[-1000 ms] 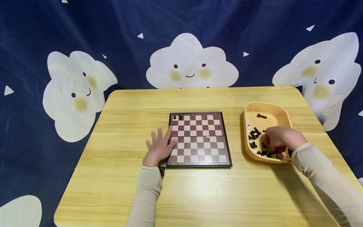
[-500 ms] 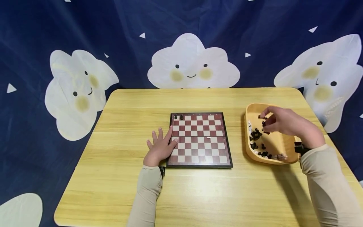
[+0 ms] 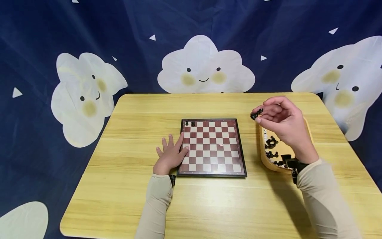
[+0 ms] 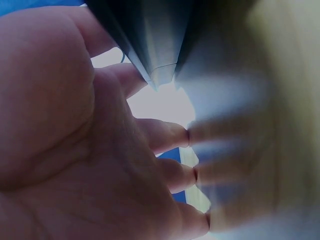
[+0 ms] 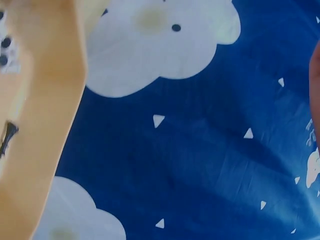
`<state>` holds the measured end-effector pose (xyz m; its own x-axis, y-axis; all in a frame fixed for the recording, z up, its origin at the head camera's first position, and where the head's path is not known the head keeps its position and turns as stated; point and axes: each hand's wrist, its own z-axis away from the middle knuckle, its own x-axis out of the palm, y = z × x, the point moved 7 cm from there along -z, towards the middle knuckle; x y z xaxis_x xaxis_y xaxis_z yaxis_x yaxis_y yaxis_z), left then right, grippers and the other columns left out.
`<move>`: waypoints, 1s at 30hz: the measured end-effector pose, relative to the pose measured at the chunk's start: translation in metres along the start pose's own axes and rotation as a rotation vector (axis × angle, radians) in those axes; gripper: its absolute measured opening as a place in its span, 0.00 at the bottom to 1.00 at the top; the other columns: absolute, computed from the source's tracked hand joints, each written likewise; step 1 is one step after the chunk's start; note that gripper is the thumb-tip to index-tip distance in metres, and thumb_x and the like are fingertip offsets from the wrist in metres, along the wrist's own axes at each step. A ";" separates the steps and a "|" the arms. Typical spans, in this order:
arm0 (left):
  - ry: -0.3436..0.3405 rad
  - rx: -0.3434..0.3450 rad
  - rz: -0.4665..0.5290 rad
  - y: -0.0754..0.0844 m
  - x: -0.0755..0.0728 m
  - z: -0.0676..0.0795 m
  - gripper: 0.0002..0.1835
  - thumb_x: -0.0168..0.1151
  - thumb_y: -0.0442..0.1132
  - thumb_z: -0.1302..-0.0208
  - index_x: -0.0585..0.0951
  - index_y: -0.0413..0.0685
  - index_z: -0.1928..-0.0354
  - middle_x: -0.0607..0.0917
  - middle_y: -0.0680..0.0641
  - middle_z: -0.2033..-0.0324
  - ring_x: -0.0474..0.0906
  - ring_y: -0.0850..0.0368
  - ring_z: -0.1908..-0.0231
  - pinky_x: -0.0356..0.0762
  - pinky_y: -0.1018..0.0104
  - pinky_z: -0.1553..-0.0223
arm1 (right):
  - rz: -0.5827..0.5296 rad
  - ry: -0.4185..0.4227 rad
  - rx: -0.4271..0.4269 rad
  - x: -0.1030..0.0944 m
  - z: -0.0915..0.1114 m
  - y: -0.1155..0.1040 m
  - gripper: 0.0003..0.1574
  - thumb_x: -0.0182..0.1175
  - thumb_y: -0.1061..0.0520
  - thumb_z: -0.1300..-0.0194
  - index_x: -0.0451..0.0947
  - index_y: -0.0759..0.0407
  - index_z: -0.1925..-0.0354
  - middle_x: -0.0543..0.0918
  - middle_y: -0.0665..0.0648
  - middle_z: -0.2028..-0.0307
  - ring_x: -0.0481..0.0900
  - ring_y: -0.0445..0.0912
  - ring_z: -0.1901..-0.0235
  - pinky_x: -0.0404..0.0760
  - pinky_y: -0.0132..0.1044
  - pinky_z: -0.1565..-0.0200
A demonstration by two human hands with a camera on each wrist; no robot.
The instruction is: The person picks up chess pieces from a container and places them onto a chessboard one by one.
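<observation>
My right hand point(image 3: 286, 124) pinches a black chess piece point(image 3: 256, 114) between thumb and fingers, raised over the far left corner of a yellow-orange tray. Its exact kind is too small to tell. My left hand point(image 3: 170, 157) lies with fingers spread at the left side of a chessboard point(image 3: 212, 147), thumb and index finger touching its edge. In the left wrist view the palm point(image 4: 75, 125) shows beside the board's dark edge point(image 4: 150, 40). Two black chess pieces, one point(image 3: 186, 123) in the far left corner and another point(image 3: 193, 123) beside it, stand on the board.
The tray point(image 3: 263, 159) holds several black chess pieces point(image 3: 271, 142) and white ones point(image 3: 265, 134), partly hidden by my right hand and wrist. A small white mark point(image 3: 221, 144) shows near the board's fold. Behind the wooden table point(image 3: 119, 199) hangs a blue cloud-print curtain point(image 3: 140, 20).
My right hand has reached down in the tray, moved to its far side, then risen out leftward with a black chess piece. The left hand stays at the board's edge.
</observation>
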<state>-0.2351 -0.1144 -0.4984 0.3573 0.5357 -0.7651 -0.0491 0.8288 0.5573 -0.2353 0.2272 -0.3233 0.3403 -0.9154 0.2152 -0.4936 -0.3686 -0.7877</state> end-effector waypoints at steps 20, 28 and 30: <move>-0.001 -0.010 0.010 0.001 0.000 0.001 0.38 0.47 0.58 0.20 0.48 0.63 0.16 0.36 0.34 0.19 0.19 0.32 0.22 0.18 0.26 0.30 | 0.593 0.129 -0.255 0.048 0.004 0.006 0.25 0.71 0.80 0.50 0.85 0.75 0.51 0.89 0.50 0.62 0.80 0.38 0.73 0.65 0.25 0.79; -0.002 -0.011 -0.007 -0.002 0.001 -0.003 0.38 0.45 0.60 0.19 0.46 0.66 0.16 0.35 0.35 0.19 0.18 0.33 0.23 0.18 0.27 0.30 | 0.520 0.131 -0.250 0.053 0.004 0.014 0.24 0.70 0.80 0.48 0.84 0.77 0.50 0.89 0.53 0.62 0.82 0.41 0.72 0.70 0.25 0.75; -0.003 -0.015 -0.011 -0.002 0.001 -0.002 0.38 0.44 0.60 0.20 0.45 0.66 0.16 0.35 0.36 0.19 0.17 0.34 0.23 0.18 0.27 0.30 | 0.502 0.136 -0.249 0.054 0.004 0.017 0.24 0.69 0.81 0.48 0.83 0.77 0.49 0.88 0.53 0.62 0.82 0.41 0.71 0.71 0.26 0.73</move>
<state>-0.2368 -0.1156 -0.5013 0.3607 0.5260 -0.7702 -0.0596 0.8371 0.5438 -0.2224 0.1724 -0.3276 -0.0826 -0.9945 -0.0650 -0.7473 0.1049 -0.6561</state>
